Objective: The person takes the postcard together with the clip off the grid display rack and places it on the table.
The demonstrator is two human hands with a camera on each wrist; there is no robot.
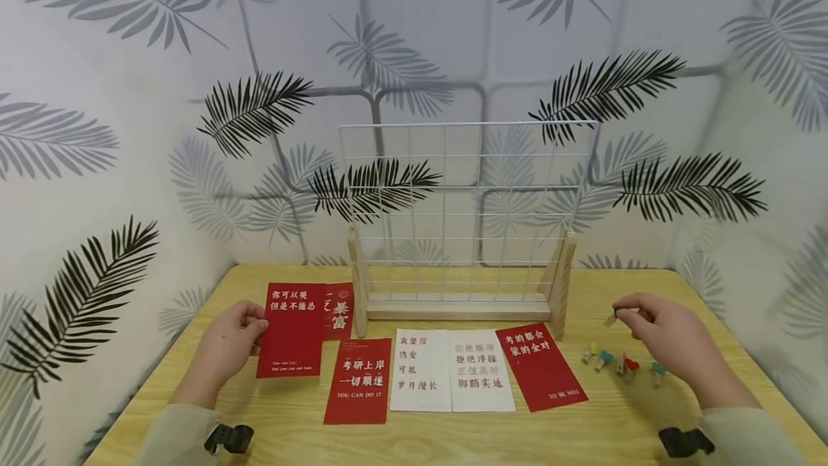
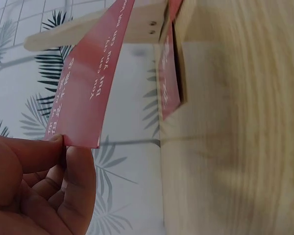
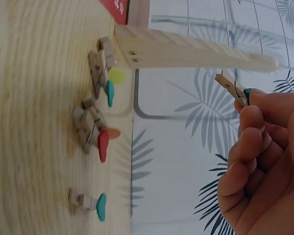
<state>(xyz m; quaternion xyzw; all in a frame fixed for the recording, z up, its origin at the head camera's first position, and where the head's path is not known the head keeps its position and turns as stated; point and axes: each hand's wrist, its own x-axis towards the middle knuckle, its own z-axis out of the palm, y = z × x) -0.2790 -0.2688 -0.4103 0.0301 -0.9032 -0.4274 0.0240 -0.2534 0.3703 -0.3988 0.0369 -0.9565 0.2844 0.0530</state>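
Red card (image 1: 292, 329) pinched by the left hand (image 1: 226, 351); right hand (image 1: 666, 340) pinches a clothespin (image 1: 613, 317).

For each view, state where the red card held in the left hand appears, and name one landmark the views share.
Head: the red card is left of centre, pinched by the left hand.
Left wrist: upper left, hanging from the fingertips.
Right wrist: not in view.
Shared landmark: the wooden rack foot.

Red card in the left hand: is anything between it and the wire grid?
Nothing visible. The left hand pinches the red card just left of the grid; another red card lies flat behind it.
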